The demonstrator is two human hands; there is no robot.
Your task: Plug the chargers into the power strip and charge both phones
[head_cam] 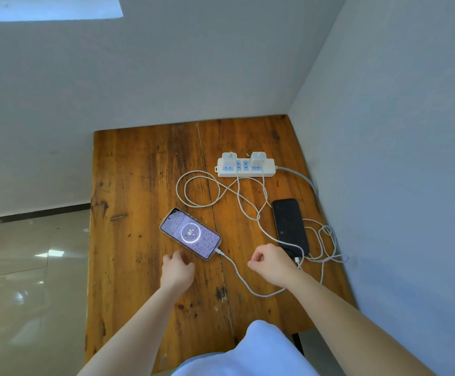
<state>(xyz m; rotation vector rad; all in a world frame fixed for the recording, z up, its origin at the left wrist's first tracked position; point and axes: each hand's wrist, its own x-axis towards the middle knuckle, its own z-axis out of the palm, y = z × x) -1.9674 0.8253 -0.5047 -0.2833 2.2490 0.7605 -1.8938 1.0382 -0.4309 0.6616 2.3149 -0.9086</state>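
A wooden desk (145, 185) is sitting in a wall corner, carrying a white power strip (246, 168) near its far right side with two white chargers (257, 158) standing plugged into it. Nearer, a dark phone (289, 225) is lying screen-off at right and a lit phone (190, 233) is showing 97 in a ring, each with a white cable (237, 270) at its near end. The left hand (178, 267) is hovering loosely curled, grasping nothing, just beside the lit phone, while the right hand (271, 260) is hanging in a loose, empty fist beside the dark phone.

Wooden table (145, 169): power strip (246, 168), two phones (190, 233), cables (199, 189)

Two phones (190, 233), two chargers (229, 159), one power strip (267, 171), two hands (177, 270).
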